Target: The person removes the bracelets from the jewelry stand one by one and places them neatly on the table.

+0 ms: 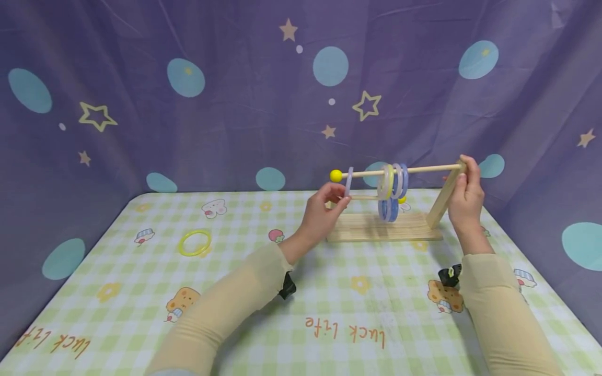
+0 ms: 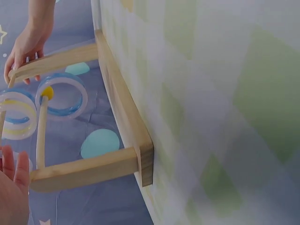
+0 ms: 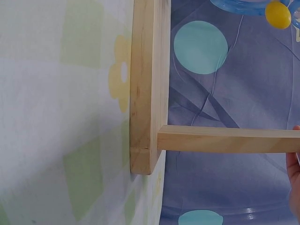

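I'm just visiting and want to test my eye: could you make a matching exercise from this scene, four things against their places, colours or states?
Column one:
1. Left hand
2. Right hand
3. Loose ring
4. Backdrop

Column two:
A. Yellow, lying on the checked tablecloth
B. Purple and star-patterned
C. Holding a pale purple ring near a yellow ball
D. At the top of a slanted wooden post

Pairs: 1-C, 2-D, 3-A, 4-B

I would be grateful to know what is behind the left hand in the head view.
The lower rod emerges from behind the left hand, above the wooden base. The hand hides that rod's attached end and much of its supporting post, though the left wrist view shows both.
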A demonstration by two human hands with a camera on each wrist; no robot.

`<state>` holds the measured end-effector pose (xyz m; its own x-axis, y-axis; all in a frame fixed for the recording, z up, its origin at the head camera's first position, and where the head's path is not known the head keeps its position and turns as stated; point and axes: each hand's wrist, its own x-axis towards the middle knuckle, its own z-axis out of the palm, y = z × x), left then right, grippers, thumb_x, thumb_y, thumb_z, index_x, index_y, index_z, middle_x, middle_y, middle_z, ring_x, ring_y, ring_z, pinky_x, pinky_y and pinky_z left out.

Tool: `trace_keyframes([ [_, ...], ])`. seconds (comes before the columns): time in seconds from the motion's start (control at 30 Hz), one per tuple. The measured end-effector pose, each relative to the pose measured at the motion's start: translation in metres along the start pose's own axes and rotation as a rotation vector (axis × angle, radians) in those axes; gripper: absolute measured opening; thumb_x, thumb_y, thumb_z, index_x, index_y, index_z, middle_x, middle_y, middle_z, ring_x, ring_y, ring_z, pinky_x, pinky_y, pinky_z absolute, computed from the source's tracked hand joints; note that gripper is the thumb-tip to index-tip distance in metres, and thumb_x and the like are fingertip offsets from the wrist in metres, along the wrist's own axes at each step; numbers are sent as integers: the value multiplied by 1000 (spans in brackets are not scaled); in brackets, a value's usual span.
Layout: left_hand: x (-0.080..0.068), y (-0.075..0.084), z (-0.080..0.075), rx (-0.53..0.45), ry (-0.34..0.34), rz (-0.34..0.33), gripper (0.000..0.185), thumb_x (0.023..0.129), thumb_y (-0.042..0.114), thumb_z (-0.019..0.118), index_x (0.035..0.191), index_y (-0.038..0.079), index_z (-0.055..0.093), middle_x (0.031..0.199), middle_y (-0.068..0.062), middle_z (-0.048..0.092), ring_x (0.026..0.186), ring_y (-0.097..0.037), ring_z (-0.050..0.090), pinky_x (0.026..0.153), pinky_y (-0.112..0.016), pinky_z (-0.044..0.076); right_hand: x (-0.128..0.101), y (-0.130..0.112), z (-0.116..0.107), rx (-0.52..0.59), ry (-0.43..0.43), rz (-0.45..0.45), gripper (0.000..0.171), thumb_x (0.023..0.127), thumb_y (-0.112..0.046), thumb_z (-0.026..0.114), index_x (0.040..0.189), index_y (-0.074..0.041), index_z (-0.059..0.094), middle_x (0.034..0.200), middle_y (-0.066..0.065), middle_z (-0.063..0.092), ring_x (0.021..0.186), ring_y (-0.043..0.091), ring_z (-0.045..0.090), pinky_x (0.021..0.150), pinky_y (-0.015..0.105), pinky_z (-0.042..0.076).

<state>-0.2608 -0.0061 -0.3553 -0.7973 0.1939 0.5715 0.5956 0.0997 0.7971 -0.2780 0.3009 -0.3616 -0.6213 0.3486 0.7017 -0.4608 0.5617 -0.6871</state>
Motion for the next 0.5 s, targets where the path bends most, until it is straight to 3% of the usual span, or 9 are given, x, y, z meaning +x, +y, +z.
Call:
trace_keyframes([
  [0.1,1,1,-4,8,3,6,14,90,2,68,102,-1,61,88,-12,66,74,-19,62,59,-25,54,0,0,0,1,1,2,35,106,-15,36,139,-15,48,108,-1,59,87,-8,55,75,17,43],
  [0.27,2,2,-11,9,12,-1,14,90,2,68,102,-1,61,91,-13,67,76,-21,62,59,-25,54,0,0,0,5,2,3,34,106,-15,36,138,-14,48,104,-21,52,87,-8,56,75,17,42],
  [0.5,3,-1,-23,42,37,-16,14,92,6,67,104,0,63,93,-13,66,80,-23,62,59,-21,50,0,0,0,3,2,3,35,106,-14,36,138,-15,48,100,-26,53,86,-9,55,74,17,42],
])
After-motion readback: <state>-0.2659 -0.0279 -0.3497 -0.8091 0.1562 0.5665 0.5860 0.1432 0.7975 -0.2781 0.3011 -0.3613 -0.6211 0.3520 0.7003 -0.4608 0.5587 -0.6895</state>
